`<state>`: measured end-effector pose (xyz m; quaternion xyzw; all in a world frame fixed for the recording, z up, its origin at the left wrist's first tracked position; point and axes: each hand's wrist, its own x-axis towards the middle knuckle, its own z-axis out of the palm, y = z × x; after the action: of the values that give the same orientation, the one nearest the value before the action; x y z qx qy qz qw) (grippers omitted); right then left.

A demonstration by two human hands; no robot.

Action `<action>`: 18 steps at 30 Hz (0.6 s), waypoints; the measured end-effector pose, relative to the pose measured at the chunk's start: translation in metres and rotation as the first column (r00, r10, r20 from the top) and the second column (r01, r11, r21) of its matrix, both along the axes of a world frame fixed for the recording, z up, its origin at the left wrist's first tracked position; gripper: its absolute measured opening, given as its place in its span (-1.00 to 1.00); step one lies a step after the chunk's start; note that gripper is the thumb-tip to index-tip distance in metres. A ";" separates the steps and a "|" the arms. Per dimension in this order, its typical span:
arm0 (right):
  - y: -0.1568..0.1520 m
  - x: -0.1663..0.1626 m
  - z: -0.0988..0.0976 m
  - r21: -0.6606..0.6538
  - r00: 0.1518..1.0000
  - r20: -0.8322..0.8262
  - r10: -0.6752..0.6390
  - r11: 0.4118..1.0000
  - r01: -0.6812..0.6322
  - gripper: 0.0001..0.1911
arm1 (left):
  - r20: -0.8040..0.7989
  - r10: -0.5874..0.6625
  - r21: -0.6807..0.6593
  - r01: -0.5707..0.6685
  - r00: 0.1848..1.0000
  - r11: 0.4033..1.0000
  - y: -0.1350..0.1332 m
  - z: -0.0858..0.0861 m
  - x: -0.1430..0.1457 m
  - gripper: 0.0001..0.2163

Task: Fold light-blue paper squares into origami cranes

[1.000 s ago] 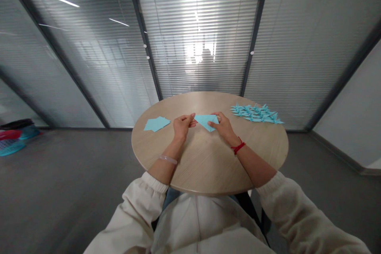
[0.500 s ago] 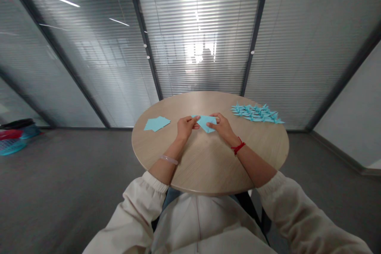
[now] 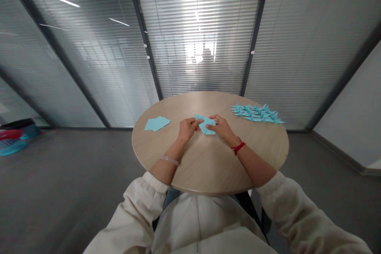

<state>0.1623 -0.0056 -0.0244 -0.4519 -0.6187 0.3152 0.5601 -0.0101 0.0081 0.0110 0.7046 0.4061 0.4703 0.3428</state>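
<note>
A partly folded sheet of light blue origami paper [image 3: 206, 125] is held between my two hands, over the middle of the round table. My left hand [image 3: 188, 128] pinches its left side, thumb on top. On the right side, my right hand [image 3: 222, 126] grips it with the thumb across the front and fingers behind. To the left lie flat sheets of the same blue paper [image 3: 156, 123], overlapping. At the back right sits a group of several folded blue paper cranes [image 3: 257, 113], packed close together.
The round wooden table [image 3: 208, 166] stands against a glass partition with blinds [image 3: 199, 27]. On the floor at far left are a blue basket [image 3: 12, 147] with something red on it and a dark bin [image 3: 28, 127]. A white wall [image 3: 354, 119] rises on the right.
The paper has turned slightly and its outline differs, with a point now at its upper left. My left hand has shifted a little to the right.
</note>
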 end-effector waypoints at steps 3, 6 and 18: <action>0.000 0.001 0.001 0.021 1.000 0.026 -0.001 1.000 0.001 -0.60 | -0.010 -0.014 -0.011 0.014 1.000 1.000 0.002 -0.001 -0.001 -0.63; 0.001 0.002 0.001 0.052 0.999 0.039 -0.033 0.998 0.031 -0.62 | -0.005 -0.065 -0.050 0.065 0.998 0.997 0.005 -0.004 -0.001 -0.66; 0.001 0.003 -0.001 0.043 0.999 0.044 0.017 0.999 -0.019 -0.64 | -0.073 -0.081 -0.008 0.081 0.994 0.997 0.003 -0.003 -0.002 -0.68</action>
<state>0.1650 -0.0043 -0.0255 -0.4407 -0.6416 0.2966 0.5533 -0.0123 0.0110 0.0076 0.7363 0.3907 0.4289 0.3483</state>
